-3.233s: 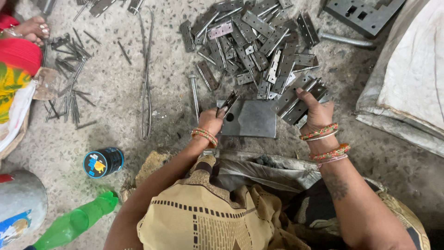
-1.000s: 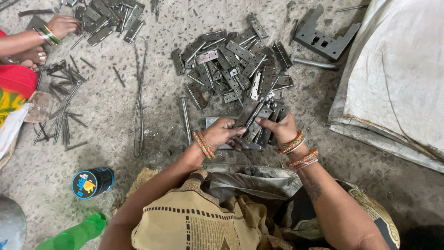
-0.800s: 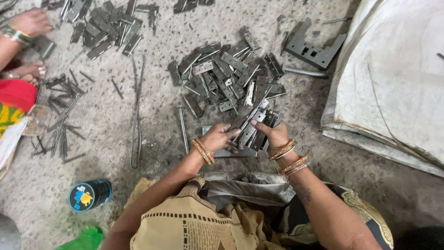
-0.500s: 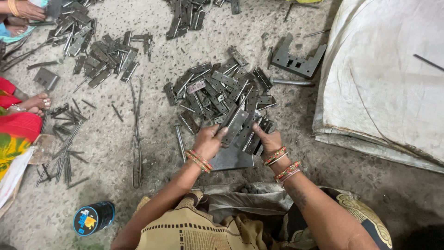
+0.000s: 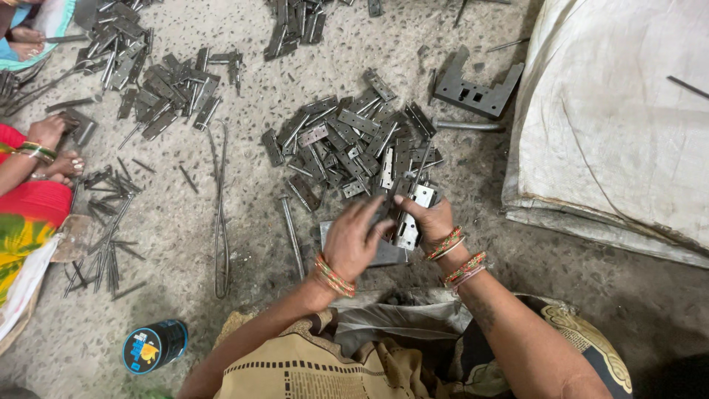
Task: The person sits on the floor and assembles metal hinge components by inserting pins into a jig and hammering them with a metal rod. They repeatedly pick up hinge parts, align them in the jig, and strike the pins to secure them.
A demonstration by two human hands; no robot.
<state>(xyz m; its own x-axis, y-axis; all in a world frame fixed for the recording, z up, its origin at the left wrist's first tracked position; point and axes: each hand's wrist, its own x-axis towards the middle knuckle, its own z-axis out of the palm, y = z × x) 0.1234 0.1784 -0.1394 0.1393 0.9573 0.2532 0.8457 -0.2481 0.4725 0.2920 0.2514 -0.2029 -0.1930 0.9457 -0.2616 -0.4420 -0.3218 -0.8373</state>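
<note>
Floor (image 5: 244,310): three hinge piles, two hands.

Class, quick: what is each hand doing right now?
Left hand: fingers partly curled, touching the metal hinge; a firm hold cannot be told.
Right hand: closed on that hinge.

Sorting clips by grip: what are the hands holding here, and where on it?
The right hand holds a metal hinge by its right edge. The left hand touches its left side; the exact grip cannot be told.

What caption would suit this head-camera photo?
Both hands, left hand and right hand, hold a metal hinge beside a hinge pile.
</note>
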